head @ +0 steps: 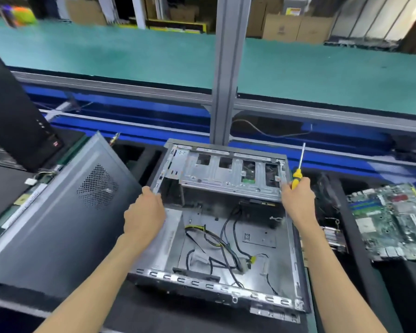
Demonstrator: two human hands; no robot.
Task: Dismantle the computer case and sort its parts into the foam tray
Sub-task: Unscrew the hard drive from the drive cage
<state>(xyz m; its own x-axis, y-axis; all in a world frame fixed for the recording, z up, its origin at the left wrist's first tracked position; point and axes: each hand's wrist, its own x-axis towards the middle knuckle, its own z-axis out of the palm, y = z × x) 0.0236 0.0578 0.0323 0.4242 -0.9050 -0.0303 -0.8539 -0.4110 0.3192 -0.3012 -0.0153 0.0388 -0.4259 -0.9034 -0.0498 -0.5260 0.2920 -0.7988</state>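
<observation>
The open grey computer case (262, 255) lies in front of me with loose black and yellow cables (222, 243) on its floor and a metal drive cage (228, 174) at its far end. My left hand (144, 215) grips the case's left wall. My right hand (297, 200) holds a yellow-handled screwdriver (298, 168), shaft pointing up, while resting at the case's right wall beside the drive cage. The case's removed side panel (58, 219), with a perforated vent, leans at the left. A green motherboard (392, 219) lies in the black foam tray (360, 239) to the right.
A grey aluminium post (226, 75) rises just behind the case. Beyond it run a blue conveyor rail (142, 116) and a green belt (106, 54). A black tower (12, 109) stands at the far left. Cardboard boxes (298, 27) sit in the background.
</observation>
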